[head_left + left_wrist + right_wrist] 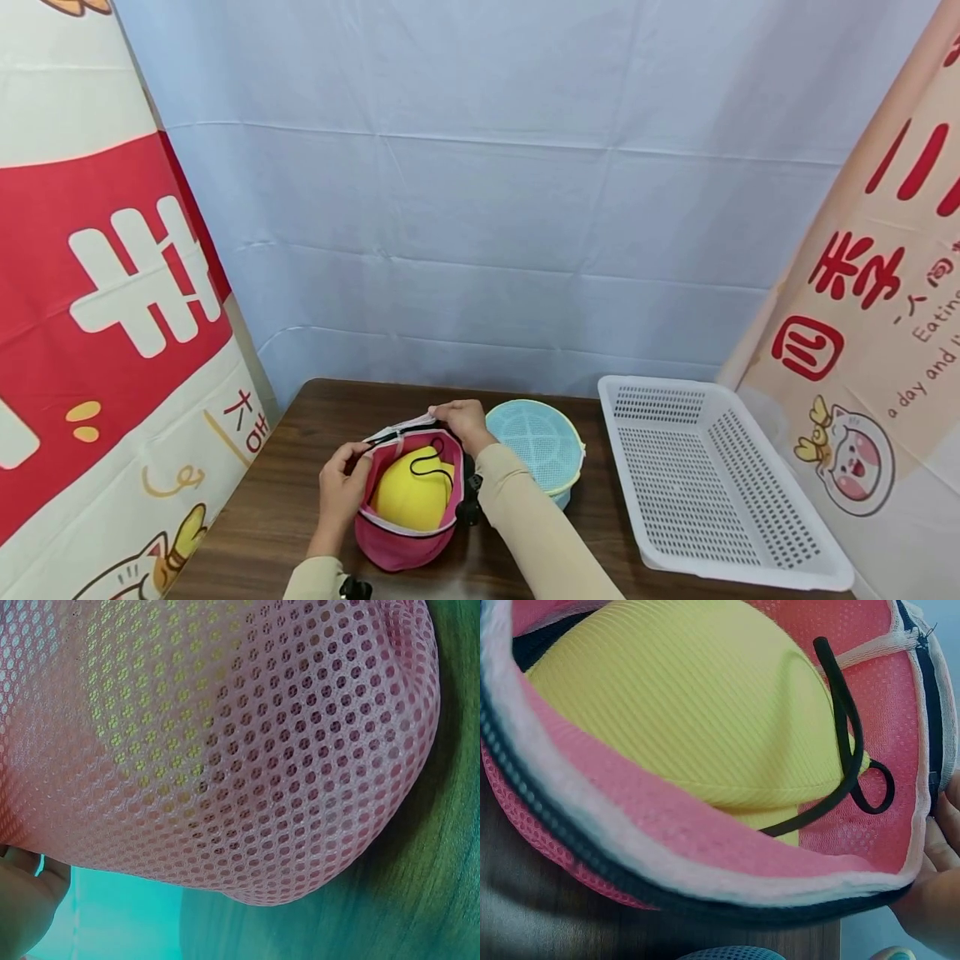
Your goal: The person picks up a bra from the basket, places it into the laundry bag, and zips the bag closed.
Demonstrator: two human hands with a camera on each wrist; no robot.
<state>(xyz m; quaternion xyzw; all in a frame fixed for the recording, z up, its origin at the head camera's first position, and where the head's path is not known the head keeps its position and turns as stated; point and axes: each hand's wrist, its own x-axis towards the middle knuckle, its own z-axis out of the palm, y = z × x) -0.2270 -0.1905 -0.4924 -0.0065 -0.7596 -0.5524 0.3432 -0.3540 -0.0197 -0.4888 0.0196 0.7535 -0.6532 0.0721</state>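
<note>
A pink mesh laundry bag (401,550) stands on the table with its black zipper undone and its mouth wide. Inside lies a yellow ribbed bra (697,705), its moulded cup upward and a thin black cord strap (847,735) looped over it. My left hand (343,492) pinches the white-edged rim at the far left of the opening. At the back right of the same rim, my right hand (461,422) holds the edge between thumb and fingers. In the left wrist view, the yellow bra shows faintly through the mesh wall (322,750).
Right of the bag stands a light blue mesh laundry bag (536,442) with a yellow rim, partly behind the right forearm. Farther right, a white perforated plastic basket (675,533) sits on the dark wooden table (262,533). A pale blue cloth (480,208) hangs behind.
</note>
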